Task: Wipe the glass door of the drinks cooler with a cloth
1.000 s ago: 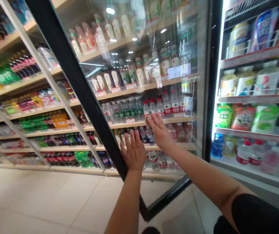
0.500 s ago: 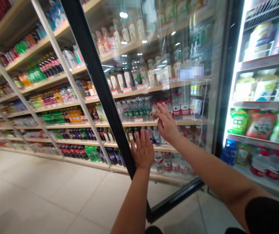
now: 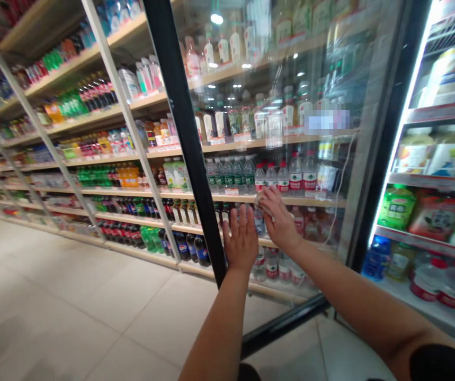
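Observation:
A glass cooler door (image 3: 356, 222) with a black frame (image 3: 189, 127) stands open before me. My left hand (image 3: 241, 241) lies flat against the glass beside the frame, its fingers stretched upward and holding nothing. Up and to the right of it, my right hand (image 3: 278, 219) is closed round a crumpled pale cloth (image 3: 258, 199) at the glass. Most of the cloth is hidden by the fingers. Bottles with red caps (image 3: 295, 174) show through the pane just above my right hand.
To the right is the lit cooler, with drink pouches (image 3: 396, 207) and bottles on its shelves (image 3: 426, 246). Long wooden shelves (image 3: 118, 191) of bottled drinks run along the left and behind the glass. Pale floor tiles (image 3: 92, 312) lie below.
My right hand has moved down the glass with the cloth, closer to my left hand. The view has shifted so the door appears farther right. My left hand stays flat on the pane.

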Demonstrator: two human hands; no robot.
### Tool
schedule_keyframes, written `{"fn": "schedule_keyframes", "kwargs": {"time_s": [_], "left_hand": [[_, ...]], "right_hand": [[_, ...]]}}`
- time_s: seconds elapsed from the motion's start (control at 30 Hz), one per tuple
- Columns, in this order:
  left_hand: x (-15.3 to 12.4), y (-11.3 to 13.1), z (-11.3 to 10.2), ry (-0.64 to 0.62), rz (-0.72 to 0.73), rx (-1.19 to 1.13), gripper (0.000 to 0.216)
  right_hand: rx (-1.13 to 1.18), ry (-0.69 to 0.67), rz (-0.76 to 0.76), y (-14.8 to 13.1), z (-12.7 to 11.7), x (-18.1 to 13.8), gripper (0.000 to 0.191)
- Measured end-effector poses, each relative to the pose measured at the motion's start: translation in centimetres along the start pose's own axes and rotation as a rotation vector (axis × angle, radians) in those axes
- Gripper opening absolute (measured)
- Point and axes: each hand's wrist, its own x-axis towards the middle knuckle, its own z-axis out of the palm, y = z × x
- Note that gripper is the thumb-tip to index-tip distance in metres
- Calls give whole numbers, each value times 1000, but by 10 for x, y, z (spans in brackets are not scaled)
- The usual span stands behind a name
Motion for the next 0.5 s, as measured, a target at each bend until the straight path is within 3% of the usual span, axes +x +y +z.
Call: {"fn": "schedule_keyframes", "kwargs": {"time_s": [0.23, 0.4, 0.5], "left_hand": [[0, -1, 3, 11, 1, 4, 68], [-1, -1, 2, -18, -14, -43, 70], [-1, -1, 3, -22, -15, -33, 69]], "right_hand": [[-55, 92, -1, 6, 7, 33, 52], [-62, -15, -141, 11, 6, 6, 54], [-35, 20, -83, 14, 3, 8, 50]]}}
